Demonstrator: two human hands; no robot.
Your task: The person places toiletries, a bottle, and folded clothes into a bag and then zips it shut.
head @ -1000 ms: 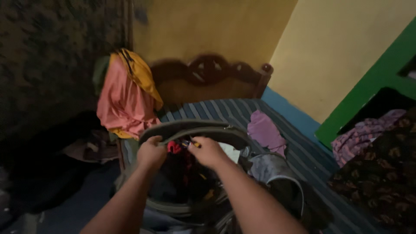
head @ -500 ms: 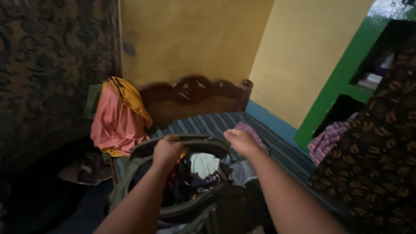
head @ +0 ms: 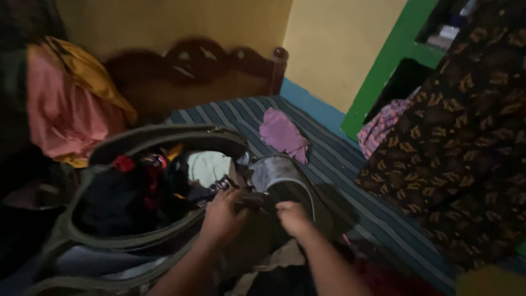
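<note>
In the head view, you are leaning over a large olive bag [head: 82, 241] that is filling the lower left of the frame, its mouth gaping and showing a jumble of clothes [head: 164, 181] inside. Your left hand [head: 222, 216] is curling at lower centre, its grip closed on a dark edge of the bag near the opening; your right hand [head: 293, 216] is sitting just beside it, fingers folded down onto the same dark fabric, though the dim light is making it hard to tell how firmly it is pinching. The bag is resting on a striped bed [head: 329, 159], where a purple cloth [head: 282, 134] is lying loose at upper centre. A pink garment [head: 66, 123] is hanging at upper left, and a dark patterned fabric [head: 466, 142] is draping down the right side. As I judge it, the overstuffed contents are bulging near the rim, so pulling the edge hard could be spilling clothes out or catching fabric between your hands.
</note>
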